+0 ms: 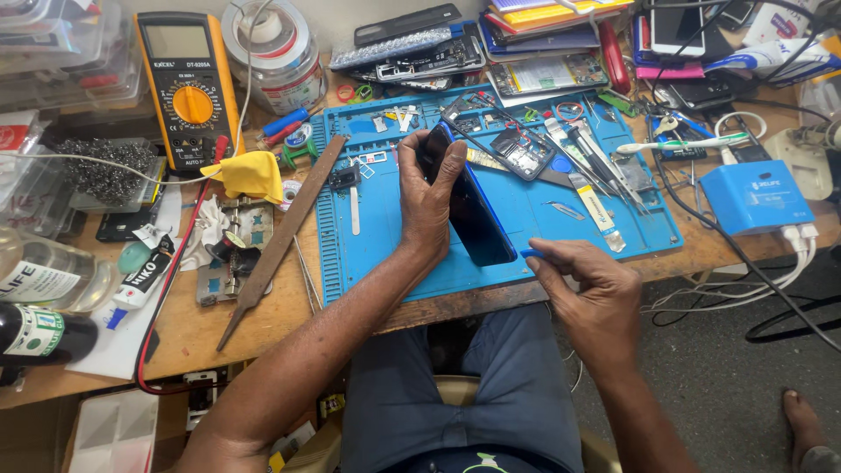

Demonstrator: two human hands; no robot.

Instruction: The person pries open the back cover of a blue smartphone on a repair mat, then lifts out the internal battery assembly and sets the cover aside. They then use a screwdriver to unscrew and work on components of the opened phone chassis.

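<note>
While the left hand [431, 197] grips the dark phone [469, 206] tilted on edge over the blue mat [368, 254], the right hand [585, 282] pinches a small blue pick [532, 253] at its lower corner. A slip could crack the glass, or knock the tweezers [589, 153] lying nearby.

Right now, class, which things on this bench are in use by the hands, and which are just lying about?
In use:
left hand
dark phone
right hand
small blue pry tool
blue work mat

Lying about:
yellow multimeter
metal file
tape roll
tweezers
blue box
</note>
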